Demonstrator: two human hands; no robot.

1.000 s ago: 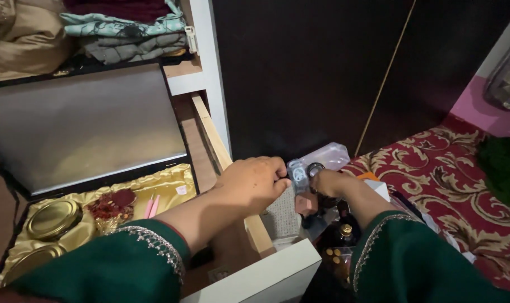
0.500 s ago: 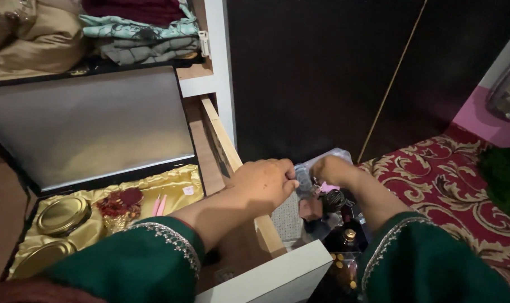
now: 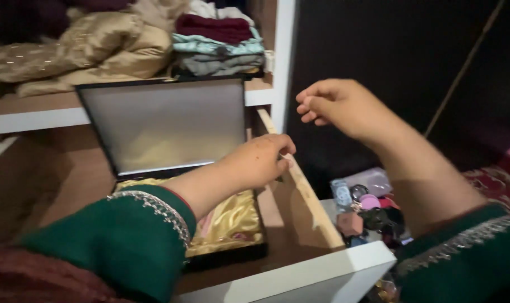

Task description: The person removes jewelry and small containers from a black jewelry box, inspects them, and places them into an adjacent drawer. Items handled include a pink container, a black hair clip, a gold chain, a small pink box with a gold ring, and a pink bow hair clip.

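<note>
left hand (image 3: pixel 259 163) sits at the wooden side rail (image 3: pixel 300 179) of the open drawer (image 3: pixel 300 275), fingers curled, pinching something small and dark against the rail edge; can't tell what it is. right hand (image 3: pixel 336 104) is up in the air in front of the dark panel, fingers loosely bent, half open, holding nothing. risk as i see it: the pinched bit is tiny and right on the rail edge, so a loose grip would likely drop it either into the gold satin-lined case (image 3: pixel 232 224) or down into the clutter of small trinkets (image 3: pixel 367 210) on the other side of the rail, hard to find in either. left forearm also hangs over the case, whose lid (image 3: pixel 165 126) stands upright, so a sleeve snag could knock it shut. folded clothes (image 3: pixel 218 42) are stacked on the shelf above.
</note>
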